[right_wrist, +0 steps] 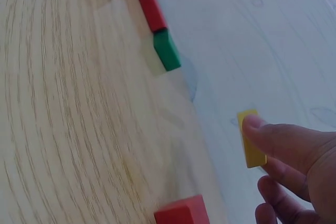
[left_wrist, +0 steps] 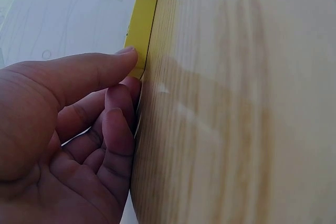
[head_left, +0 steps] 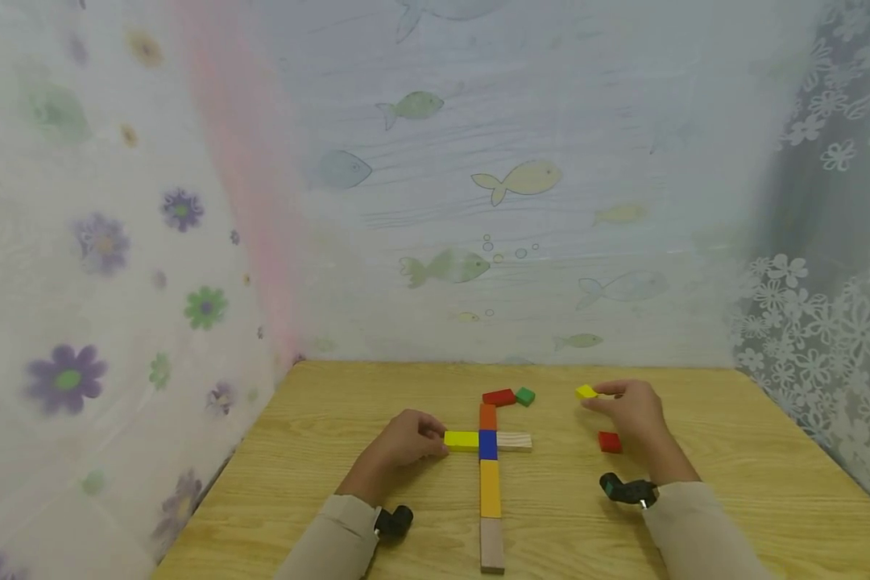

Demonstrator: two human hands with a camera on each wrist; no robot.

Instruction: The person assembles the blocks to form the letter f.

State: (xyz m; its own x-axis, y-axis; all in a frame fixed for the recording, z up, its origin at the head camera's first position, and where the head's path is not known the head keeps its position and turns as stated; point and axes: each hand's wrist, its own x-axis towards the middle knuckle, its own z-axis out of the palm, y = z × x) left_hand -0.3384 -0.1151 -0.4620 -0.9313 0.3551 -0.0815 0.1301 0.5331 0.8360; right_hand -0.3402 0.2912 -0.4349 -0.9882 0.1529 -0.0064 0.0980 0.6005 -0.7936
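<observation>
My left hand [head_left: 406, 439] has thumb and fingers at the outer end of a yellow block [head_left: 461, 441], pinching it as it lies on the table. This block meets a blue block [head_left: 487, 445] in the middle of a cross shape. A striped plain wood block [head_left: 515, 441] forms the other arm. Orange-red [head_left: 487, 416], orange-yellow [head_left: 490, 488] and brownish [head_left: 491, 544] blocks make up the upright line. Farther right, my right hand [head_left: 632, 411] pinches a small yellow block [right_wrist: 254, 142] between thumb and fingers, held up off the table in the right wrist view.
Beyond the cross top lie a red block [head_left: 499, 397], set slightly askew, and a green block [head_left: 525, 396] at its right end. Another red block [head_left: 610, 442] sits by my right wrist. The wooden table [head_left: 275, 499] ends at a patterned curtain [head_left: 507, 322].
</observation>
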